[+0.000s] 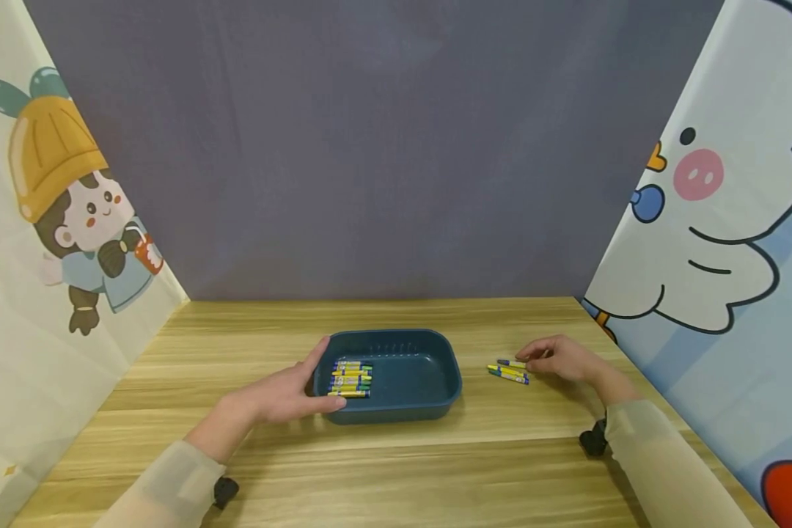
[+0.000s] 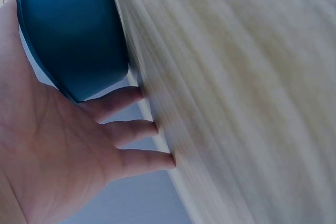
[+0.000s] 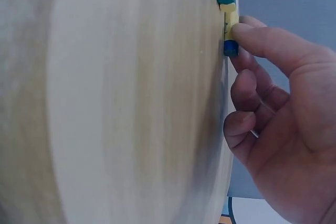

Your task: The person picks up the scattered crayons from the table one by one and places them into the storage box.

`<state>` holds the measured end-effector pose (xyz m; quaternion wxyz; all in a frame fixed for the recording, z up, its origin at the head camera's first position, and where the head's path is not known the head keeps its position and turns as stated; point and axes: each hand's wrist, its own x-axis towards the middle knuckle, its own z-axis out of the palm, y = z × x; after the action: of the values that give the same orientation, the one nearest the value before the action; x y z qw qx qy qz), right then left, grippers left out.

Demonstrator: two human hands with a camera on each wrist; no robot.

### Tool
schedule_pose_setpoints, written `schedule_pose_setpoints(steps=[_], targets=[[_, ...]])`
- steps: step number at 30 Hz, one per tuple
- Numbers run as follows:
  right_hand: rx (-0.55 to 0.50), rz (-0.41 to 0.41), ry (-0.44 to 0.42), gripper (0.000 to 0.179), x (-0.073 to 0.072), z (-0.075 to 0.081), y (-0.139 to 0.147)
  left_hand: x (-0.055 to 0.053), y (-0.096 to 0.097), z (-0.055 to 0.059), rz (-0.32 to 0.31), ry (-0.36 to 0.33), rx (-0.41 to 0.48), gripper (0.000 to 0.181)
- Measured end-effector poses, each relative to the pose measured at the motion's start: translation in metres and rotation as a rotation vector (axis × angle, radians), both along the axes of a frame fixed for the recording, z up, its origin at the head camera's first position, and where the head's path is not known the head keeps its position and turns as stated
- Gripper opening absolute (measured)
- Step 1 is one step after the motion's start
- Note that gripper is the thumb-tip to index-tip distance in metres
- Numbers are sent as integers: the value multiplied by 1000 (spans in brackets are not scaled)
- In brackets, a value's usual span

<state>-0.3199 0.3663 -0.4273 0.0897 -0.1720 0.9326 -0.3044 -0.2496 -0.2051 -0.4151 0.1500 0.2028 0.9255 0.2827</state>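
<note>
A dark teal plastic tray [image 1: 402,415] stands on the wooden table. My left hand [image 1: 287,392] is spread at its left end, thumb over the near rim and index finger by the far left corner. In the left wrist view, the other fingers [image 2: 149,159] extend straight, their tips at the tabletop. Several yellow-wrapped crayons [image 1: 350,380] lie in a column at the tray's left side. To the right of the tray, my right hand [image 1: 563,358] pinches a blue-tipped crayon [image 3: 231,32] between thumb and index finger. More crayons [image 1: 507,374] lie close beside it.
The table [image 1: 396,477] has light wood grain. Behind it rises a plain grey panel [image 1: 396,147]. Cartoon-printed panels stand left [image 1: 13,293] and right [image 1: 759,293]. Dark wrist devices sit below each hand, at the cream sleeves [image 1: 666,462].
</note>
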Motion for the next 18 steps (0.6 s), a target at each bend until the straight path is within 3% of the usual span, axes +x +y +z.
schedule_pose_setpoints(steps=[6, 12, 18], targets=[[2, -10, -13, 27, -1, -2, -1, 0, 0, 1, 3, -6, -3, 125], [-1, -20, 32, 25, -5, -3, -5, 0, 0, 1, -2, -2, 7, 125], [1, -24, 119, 26, -8, 14, -20, 0, 0, 3, 0, -4, 2, 126]])
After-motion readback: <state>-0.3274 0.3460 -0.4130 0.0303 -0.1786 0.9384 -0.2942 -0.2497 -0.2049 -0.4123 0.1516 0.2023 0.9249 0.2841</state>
